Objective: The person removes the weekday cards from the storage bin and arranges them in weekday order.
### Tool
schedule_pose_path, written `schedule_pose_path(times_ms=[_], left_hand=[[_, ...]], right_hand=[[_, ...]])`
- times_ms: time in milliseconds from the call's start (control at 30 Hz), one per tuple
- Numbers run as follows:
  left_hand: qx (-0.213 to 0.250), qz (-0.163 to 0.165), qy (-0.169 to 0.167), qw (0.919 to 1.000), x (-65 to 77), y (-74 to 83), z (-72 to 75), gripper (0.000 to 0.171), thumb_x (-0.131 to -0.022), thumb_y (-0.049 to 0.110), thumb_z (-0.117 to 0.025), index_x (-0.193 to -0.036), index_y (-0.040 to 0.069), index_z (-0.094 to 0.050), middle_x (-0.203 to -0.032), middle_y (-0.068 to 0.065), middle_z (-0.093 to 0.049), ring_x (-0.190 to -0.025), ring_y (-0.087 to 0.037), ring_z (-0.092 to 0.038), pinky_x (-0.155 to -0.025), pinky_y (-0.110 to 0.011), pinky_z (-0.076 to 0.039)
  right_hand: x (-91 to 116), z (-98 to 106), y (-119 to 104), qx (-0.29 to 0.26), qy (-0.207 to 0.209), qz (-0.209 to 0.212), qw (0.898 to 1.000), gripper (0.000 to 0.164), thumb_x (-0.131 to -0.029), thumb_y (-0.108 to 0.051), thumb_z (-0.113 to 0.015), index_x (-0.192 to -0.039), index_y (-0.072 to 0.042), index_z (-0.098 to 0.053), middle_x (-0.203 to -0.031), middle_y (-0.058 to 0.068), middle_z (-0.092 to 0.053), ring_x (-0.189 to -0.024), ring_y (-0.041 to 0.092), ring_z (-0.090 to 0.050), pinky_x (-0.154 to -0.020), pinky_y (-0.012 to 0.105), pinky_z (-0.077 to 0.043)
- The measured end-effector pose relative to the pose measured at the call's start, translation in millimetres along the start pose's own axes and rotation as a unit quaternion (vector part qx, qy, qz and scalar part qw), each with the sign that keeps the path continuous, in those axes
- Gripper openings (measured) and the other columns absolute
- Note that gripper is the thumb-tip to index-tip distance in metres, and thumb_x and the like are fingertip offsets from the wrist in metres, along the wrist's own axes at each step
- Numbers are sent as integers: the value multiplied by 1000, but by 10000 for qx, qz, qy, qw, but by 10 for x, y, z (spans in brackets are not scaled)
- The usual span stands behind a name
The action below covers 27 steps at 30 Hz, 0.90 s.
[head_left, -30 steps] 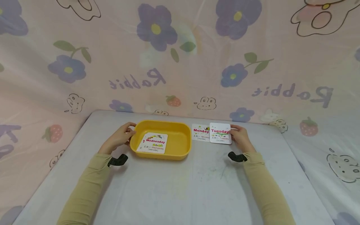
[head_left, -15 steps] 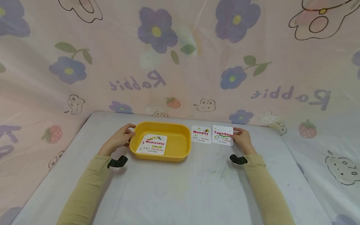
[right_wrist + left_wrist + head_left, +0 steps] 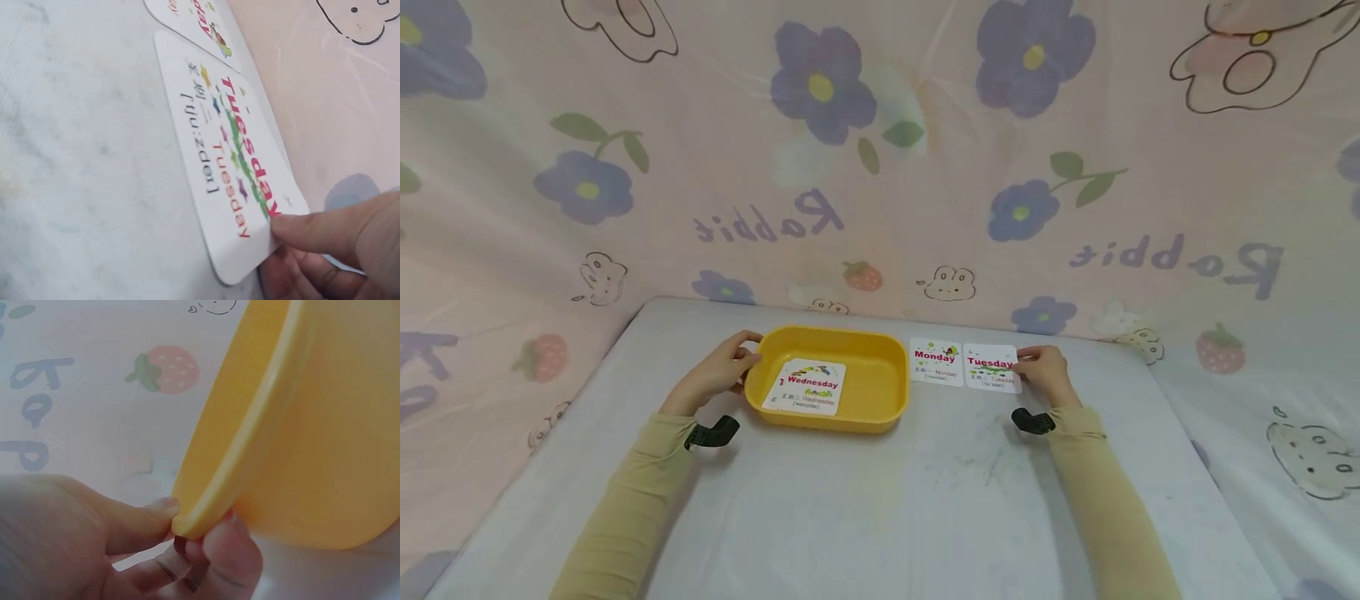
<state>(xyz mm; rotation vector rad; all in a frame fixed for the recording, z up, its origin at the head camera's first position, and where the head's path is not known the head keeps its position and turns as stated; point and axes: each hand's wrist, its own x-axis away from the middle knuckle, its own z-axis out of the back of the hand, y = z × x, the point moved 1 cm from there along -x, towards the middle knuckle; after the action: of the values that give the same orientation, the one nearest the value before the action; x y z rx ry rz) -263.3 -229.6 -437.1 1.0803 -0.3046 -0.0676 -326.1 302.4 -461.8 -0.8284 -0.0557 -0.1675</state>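
Both arms (image 3: 632,500) reach up from the bottom corners over the white tabletop (image 3: 887,508); left hand (image 3: 715,375)'s pinching the yellow tray (image 3: 874,371) by its left end, mid-frame, Wednesday card (image 3: 805,392) lying inside; right hand (image 3: 1047,372), thumb on top, pinches the Tuesday card (image 3: 989,375)'s right edge, right of centre; Monday card (image 3: 936,365) sits just left of that

tray (image 3: 872,379) on worktop (image 3: 880,500), wednesday card (image 3: 808,388) atop another card (image 3: 776,394) in left half. monday card (image 3: 936,363) right of tray, tuesday card (image 3: 988,371) just right of that. left hand (image 3: 718,375) at tray's left end, right hand (image 3: 1047,373) at tuesday's right edge.
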Motion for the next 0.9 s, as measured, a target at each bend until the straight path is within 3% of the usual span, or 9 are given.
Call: schedule_pose_path(times_ms=[167,533,767,900], left_hand=[[-61,8,16,10000,11,10,26,41,-102,12,-45,-141,4,-33,-99,-21,-52,-72,-25,-52,-61,-37,-55],[-60,17,4,10000,15,13,34,41,-102,11,-44,-140,3,-33,-99,-21,-52,-72,-25,-52,-63,-40,-56],[-48,71,19,10000,29,18,8,41,-102,11,-45,-141,3,-33,-99,-21,-52,-72,-25,-53,-65,-41,-56],[-62,94,29,9999,10,20,2,42,-102,12,-46,-141,5,-33,-100,-21,-53,-73,-25,-53,-64,-39,-56]], right_hand=[[-14,-9,6,-98,-11,-50,9999,32,-83,-1,-68,-109,16,-62,-102,28,-63,-67,11,-60,-58,21,-49],[-71,3,-25,-247,-6,-264,9993,31,-80,1,-70,-106,17,-63,-96,27,-65,-58,7,-58,-53,20,-50],[-45,12,-33,195,70,-405,9990,26,-79,-3,-73,-99,14,-67,-74,12,-67,-53,7,-57,-51,20,-46],[-20,43,-35,144,48,-427,9990,25,-80,-4,-74,-97,13,-68,-66,5,-65,-53,7,-57,-50,19,-46]])
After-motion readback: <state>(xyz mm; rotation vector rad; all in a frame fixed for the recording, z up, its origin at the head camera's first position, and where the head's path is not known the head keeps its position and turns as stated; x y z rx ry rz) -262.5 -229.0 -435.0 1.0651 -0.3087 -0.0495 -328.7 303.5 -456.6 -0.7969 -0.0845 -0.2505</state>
